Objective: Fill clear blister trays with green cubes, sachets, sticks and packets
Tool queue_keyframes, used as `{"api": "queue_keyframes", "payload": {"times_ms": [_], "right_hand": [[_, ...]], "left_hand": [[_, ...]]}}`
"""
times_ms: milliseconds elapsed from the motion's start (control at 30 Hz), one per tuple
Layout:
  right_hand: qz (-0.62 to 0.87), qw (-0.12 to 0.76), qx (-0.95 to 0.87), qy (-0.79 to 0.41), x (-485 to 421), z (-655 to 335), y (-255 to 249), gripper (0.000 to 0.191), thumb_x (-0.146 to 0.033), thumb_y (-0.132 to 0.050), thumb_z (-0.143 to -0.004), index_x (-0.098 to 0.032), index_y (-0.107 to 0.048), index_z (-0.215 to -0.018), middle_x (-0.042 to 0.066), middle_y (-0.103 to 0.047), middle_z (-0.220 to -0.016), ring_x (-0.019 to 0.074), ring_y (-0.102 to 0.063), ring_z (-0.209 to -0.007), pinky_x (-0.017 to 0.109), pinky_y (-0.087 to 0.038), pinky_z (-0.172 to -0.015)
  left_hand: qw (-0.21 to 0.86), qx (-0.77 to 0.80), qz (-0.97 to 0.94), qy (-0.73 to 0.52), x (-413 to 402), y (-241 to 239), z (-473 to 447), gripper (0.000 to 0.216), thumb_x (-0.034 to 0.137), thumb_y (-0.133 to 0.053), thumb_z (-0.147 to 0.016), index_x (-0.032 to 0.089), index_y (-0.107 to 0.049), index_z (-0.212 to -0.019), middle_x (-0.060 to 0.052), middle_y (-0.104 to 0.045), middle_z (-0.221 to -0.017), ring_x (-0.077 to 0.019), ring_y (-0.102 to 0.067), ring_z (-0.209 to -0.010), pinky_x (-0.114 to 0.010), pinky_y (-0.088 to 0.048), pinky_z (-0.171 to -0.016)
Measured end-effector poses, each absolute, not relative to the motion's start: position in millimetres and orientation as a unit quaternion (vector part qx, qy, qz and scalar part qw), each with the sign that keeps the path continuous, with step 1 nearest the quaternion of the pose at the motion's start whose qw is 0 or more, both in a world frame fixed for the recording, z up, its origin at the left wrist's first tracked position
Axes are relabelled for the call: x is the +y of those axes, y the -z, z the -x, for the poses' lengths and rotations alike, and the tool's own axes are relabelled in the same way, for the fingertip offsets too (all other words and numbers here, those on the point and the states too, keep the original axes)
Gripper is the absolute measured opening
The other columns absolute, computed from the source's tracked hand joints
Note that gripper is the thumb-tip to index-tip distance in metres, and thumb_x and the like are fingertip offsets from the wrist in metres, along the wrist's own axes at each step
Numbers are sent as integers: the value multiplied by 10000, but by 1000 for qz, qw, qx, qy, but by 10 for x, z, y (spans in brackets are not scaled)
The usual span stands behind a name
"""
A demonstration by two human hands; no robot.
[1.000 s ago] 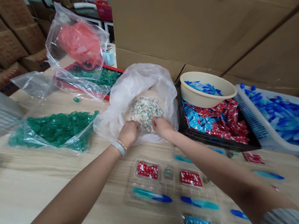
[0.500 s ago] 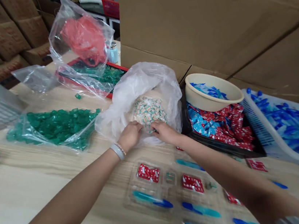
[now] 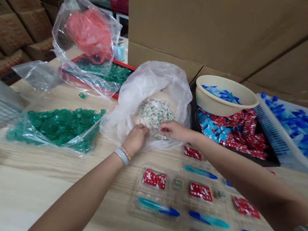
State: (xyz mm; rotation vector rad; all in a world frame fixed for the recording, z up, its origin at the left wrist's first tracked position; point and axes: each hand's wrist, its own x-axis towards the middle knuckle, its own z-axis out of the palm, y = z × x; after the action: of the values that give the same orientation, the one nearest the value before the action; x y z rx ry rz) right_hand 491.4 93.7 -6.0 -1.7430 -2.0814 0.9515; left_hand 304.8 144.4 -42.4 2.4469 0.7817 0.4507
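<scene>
A crumpled white plastic bag (image 3: 151,78) lies with its mouth toward me, filled with small printed pieces (image 3: 156,111) in white, green and orange. At the left of its front rim is my left hand (image 3: 137,139), fingers curled together; what they pinch is hidden. My right hand (image 3: 174,131) is closed in a pinch over the bag's front right, against the small pieces; whatever is between its fingertips is too small to name. Below the hands lie clear plastic trays (image 3: 135,188) holding red packets (image 3: 154,179), small green-white pieces (image 3: 177,183) and blue-teal oblong plastic items (image 3: 158,206).
A clear bag of green pieces (image 3: 61,127) lies left, with a red-rimmed tray (image 3: 116,96) behind. To the right stand a cream bowl (image 3: 228,111), a black bin (image 3: 273,156) of packets and a white basket (image 3: 291,143) of blue items. Cardboard (image 3: 201,22) walls the back.
My right hand has shifted slightly right along the bag's front, its fingers now pinched over the pieces. My left hand stays by the rim. The view has shifted a little.
</scene>
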Motion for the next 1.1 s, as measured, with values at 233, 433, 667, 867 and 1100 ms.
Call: {"api": "queue_keyframes", "payload": {"times_ms": [233,433,667,867,1100], "right_hand": [[549,1,-773,-319,1159,-4865,46,205,-75,-477,-701,-148,-622,-827,-6,-581,-698,105,-485,-635,196,-349,-597],[547,-64,-818,-164,1003,-4754,114,213,-96,-465,-730,-152,-623,-862,63,-581,-830,164,-500,-817,249,-350,-723],[573,-58,-807,-132,881,-4706,73,211,-79,-491,-705,-161,-558,-888,66,-551,-904,180,-471,-899,281,-333,-787],[562,-66,-815,-129,830,-4717,81,213,-88,-475,-731,-158,-548,-918,72,-552,-904,177,-493,-874,269,-337,-758],[580,-55,-799,-147,812,-4724,77,158,-79,-449,-750,-155,-571,-817,61,-553,-850,161,-501,-832,248,-357,-729]], "left_hand": [[273,292,-904,-154,1450,413,-3049,246,144,-392,-800,124,-628,-867,-74,-573,-822,-159,-515,-802,-262,-393,-752],[272,286,-906,-154,1446,400,-3039,228,136,-404,-797,118,-630,-829,-78,-571,-809,-161,-513,-796,-256,-393,-739],[264,276,-908,-171,1433,468,-3027,231,155,-403,-808,128,-626,-862,-76,-574,-847,-165,-505,-824,-269,-392,-770],[263,274,-908,-174,1427,475,-3018,222,156,-408,-805,127,-626,-838,-79,-575,-858,-168,-499,-835,-273,-391,-771],[271,278,-906,-170,1432,467,-3028,222,140,-419,-797,126,-631,-859,-84,-580,-878,-168,-506,-855,-269,-390,-785]]}}
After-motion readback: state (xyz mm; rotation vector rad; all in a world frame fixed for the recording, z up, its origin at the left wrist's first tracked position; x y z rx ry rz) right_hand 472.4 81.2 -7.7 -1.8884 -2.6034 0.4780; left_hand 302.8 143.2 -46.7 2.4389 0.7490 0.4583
